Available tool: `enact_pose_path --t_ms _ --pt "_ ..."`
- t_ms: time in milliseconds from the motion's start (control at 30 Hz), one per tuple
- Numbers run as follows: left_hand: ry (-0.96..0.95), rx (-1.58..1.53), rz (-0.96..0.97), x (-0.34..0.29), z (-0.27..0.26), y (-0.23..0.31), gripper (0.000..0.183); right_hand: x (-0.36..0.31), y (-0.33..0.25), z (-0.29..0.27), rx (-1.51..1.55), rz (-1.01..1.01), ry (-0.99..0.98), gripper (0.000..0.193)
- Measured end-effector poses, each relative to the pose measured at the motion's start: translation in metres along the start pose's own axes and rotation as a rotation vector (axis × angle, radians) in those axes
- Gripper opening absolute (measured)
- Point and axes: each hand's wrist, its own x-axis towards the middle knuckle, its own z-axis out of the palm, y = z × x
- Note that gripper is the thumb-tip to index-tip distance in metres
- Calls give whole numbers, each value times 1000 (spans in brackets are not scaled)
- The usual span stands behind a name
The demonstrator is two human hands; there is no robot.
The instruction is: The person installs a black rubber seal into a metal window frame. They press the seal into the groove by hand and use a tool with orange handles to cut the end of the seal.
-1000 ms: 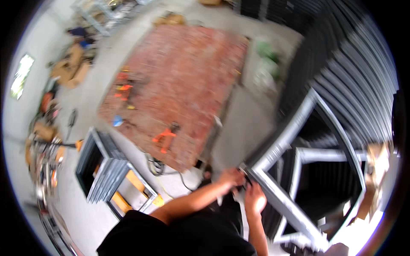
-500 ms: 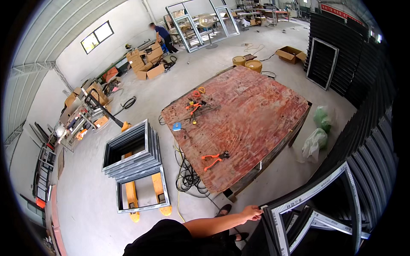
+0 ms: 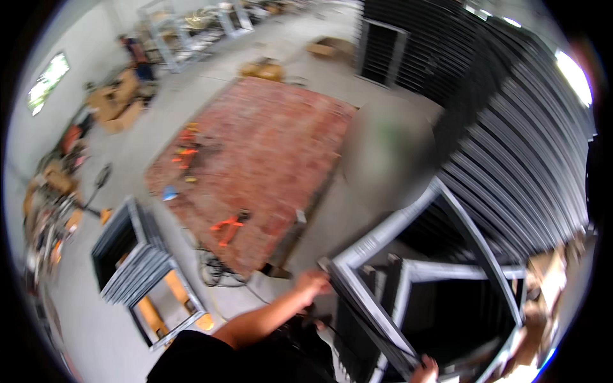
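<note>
A grey-and-black rectangular frame, like a window frame (image 3: pixel 377 238), leans at the lower right. My left hand (image 3: pixel 313 285) is closed round its near left corner, arm stretched out from the lower edge. Low down on the same frame, the fingers of my right hand (image 3: pixel 426 370) grip its lower side; the rest of that hand is cut off by the picture's edge. Through the opening a second, smaller frame (image 3: pixel 440 270) shows, with more dark frames stacked behind it. Motion blurs the picture.
Left of the frames stands a worn red tabletop (image 3: pixel 274 147) bearing orange-handled pliers (image 3: pixel 231 225) and other tools. Stacked frames (image 3: pixel 137 271) rest on a yellow pallet jack (image 3: pixel 153 318). Tall rows of dark frames (image 3: pixel 511 153) line the right. Cables (image 3: pixel 217 268) lie on the floor.
My view has swung to the right, so the table and stack sit further left. My right hand has come into sight on the frame; my left hand still holds its corner.
</note>
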Motion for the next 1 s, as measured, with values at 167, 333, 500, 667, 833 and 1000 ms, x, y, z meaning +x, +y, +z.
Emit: enact_pose_path --t_ms 167,333,500,667,833,1000 --pt "55 127 32 110 24 75 19 23 -87 39 127 -29 214 7" --pt "-28 224 65 185 71 129 22 23 -150 59 159 162 245 22" --pt "-73 286 38 199 110 131 24 27 -165 60 171 307 265 25" --pt "-210 196 39 187 125 107 27 32 -152 59 121 362 306 27" --pt "-195 217 48 181 125 89 29 34 -143 57 94 268 306 22" --pt "-162 241 4 173 133 103 27 30 -169 32 101 66 346 11"
